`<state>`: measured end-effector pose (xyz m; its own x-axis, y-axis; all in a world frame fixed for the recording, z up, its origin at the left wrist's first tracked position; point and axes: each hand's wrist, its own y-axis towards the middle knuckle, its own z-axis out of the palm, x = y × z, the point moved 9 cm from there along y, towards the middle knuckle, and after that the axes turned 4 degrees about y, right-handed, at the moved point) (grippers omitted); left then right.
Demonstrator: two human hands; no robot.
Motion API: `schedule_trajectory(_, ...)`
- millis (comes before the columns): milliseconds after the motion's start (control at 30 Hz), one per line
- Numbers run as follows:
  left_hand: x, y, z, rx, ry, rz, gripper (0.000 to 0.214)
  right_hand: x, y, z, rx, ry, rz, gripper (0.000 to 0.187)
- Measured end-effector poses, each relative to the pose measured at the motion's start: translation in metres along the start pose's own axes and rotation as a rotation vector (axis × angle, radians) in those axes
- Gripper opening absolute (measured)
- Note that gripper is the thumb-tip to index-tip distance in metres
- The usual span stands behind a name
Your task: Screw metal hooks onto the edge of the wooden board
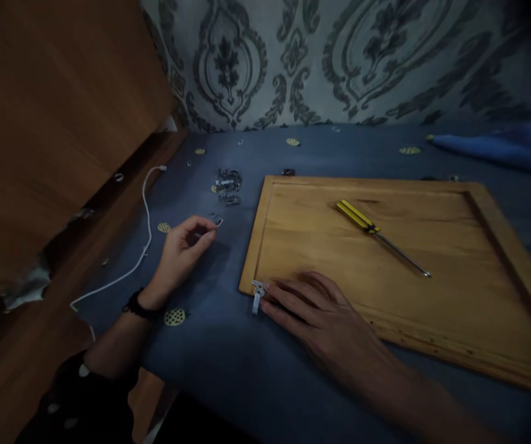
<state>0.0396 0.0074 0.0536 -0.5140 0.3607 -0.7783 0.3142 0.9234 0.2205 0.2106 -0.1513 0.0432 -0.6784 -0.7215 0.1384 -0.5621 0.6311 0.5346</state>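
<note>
A wooden panel (311,240) with a raised frame lies flat on the blue patterned cloth. My right hand (325,317) rests over its near left corner, where thumb and index finger hold a small metal hinge (258,296) against the edge. Above the cloth, to the left of the panel, my left hand (184,250) is closed in a pinch. A tiny metal piece (219,222) shows just beyond those fingertips; whether they hold anything is unclear. On the panel lies a screwdriver (369,228) with a yellow and black handle, its tip pointing right and toward me.
Several metal hinge parts (229,182) lie in a group beyond my left hand. A white cable (147,216) curves along the left side, near a brown wooden surface (61,92). Blue fabric (501,148) lies at the back right, before the patterned wall (288,61).
</note>
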Motion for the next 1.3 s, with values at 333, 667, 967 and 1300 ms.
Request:
schedule_trajectory(333,0.022,0.055,-0.016,-0.016,0.364,0.106,0.018,0.001,0.001,-0.001,-0.066,-0.034,-0.050,0.038)
schedule_trajectory(667,0.026,0.057,0.016,0.117,0.644,0.253,0.020,0.001,-0.001,0.003,-0.062,-0.024,-0.040,0.034)
schedule_trajectory(967,0.026,0.055,0.010,0.176,0.812,0.217,0.027,0.000,0.000,0.006,0.047,0.006,-0.022,0.035)
schedule_trajectory(1300,0.021,0.046,0.004,0.149,0.921,0.148,0.024,-0.001,-0.002,0.008,0.045,0.030,-0.004,0.033)
